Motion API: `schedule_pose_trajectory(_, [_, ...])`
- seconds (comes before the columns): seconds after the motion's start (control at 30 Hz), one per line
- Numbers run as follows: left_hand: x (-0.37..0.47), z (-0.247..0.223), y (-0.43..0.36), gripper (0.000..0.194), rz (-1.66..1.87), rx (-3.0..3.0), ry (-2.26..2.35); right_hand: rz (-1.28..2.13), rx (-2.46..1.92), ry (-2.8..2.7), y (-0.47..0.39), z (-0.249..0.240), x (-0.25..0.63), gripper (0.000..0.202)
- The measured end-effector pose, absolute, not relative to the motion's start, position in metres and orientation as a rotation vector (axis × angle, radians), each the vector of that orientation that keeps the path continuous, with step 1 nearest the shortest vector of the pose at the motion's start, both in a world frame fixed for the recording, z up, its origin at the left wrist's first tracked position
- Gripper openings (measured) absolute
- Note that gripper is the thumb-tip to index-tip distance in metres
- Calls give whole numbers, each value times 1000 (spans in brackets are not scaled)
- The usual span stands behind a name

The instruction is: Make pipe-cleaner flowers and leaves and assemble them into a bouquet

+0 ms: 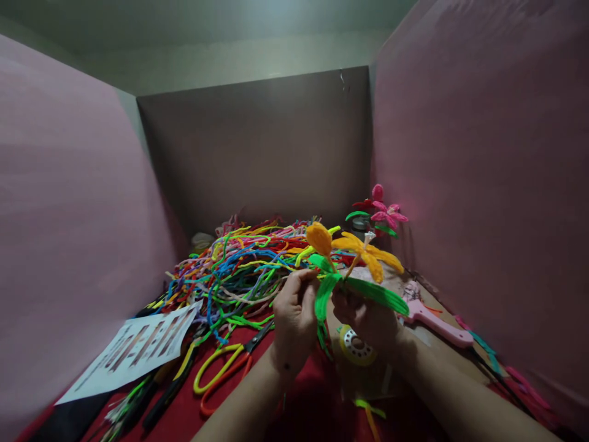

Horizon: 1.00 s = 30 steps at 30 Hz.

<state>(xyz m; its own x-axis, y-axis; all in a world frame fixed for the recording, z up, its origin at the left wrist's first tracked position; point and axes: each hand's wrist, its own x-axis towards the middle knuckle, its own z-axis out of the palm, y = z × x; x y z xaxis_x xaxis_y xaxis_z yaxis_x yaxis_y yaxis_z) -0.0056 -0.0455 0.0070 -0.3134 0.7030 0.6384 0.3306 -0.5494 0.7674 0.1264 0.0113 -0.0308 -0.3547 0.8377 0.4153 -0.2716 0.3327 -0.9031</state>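
An orange pipe-cleaner flower [365, 252] with an orange bud [319, 238] and long green leaves [377, 293] is held up over the work surface. My right hand [368, 319] is closed around its stem, just below where the leaves meet. On the other side, my left hand [297, 313] has its fingers pinched together beside the left green leaf [326, 296]; what lies between those fingertips is too small to make out. The lower stem is mostly hidden by my hands.
A large pile of coloured pipe cleaners [248, 264] lies behind. Scissors [221, 368], pliers [170, 393] and a printed sheet [133, 350] are at left. Right are a yellow tape roll [356, 345], a pink glue gun [437, 322] and a pink flower [389, 215].
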Motion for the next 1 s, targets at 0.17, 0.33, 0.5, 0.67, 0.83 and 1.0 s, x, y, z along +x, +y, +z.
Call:
schedule_pose_trajectory(0.17, [-5,4,-44,11,1691,1731,1368,1809,-320,-1073,14,-22,124,10])
schedule_pose_trajectory(0.33, [-5,-1,-37,11,1594,1678,1395,2032,-149,-845,18,-21,123,12])
schedule_pose_trajectory(0.5, [-4,3,-34,17,1543,1476,1313,1974,-230,-871,16,-20,121,10])
schedule_pose_trajectory(0.67, [-3,10,-34,25,1576,1346,1261,1917,-255,-873,16,-20,116,20])
schedule_pose_trajectory(0.83, [-3,10,-32,23,1577,1263,1226,1820,-200,-1066,18,-23,114,11])
schedule_pose_trajectory(1.0, [-5,9,-32,23,1537,1285,1191,1841,-289,-1022,20,-25,111,33])
